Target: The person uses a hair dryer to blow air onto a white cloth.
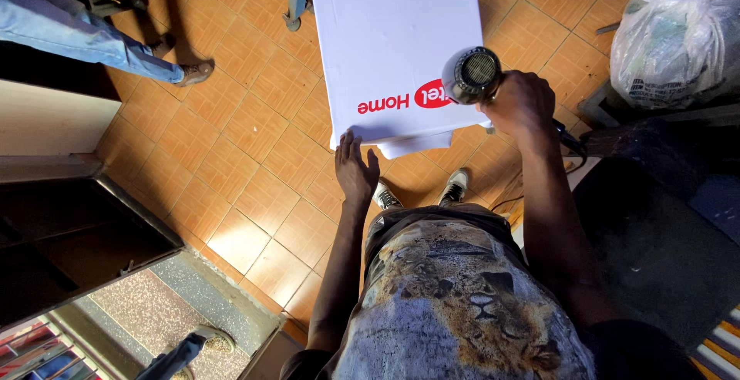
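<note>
At frame centre, the right hand [523, 102] is clamped around a grey hair dryer [471, 75] over the large white box [389, 41], while the left hand [354, 168], fingers spread flat, touches the box's near edge.

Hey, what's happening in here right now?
A person stands on an orange tiled floor over a large white panel. Their right hand grips a hair-dryer-like blower at the panel's near edge, while the left hand rests flat, fingers touching that edge. A full plastic bag sits to the right. Another person's legs show at upper left.
</note>
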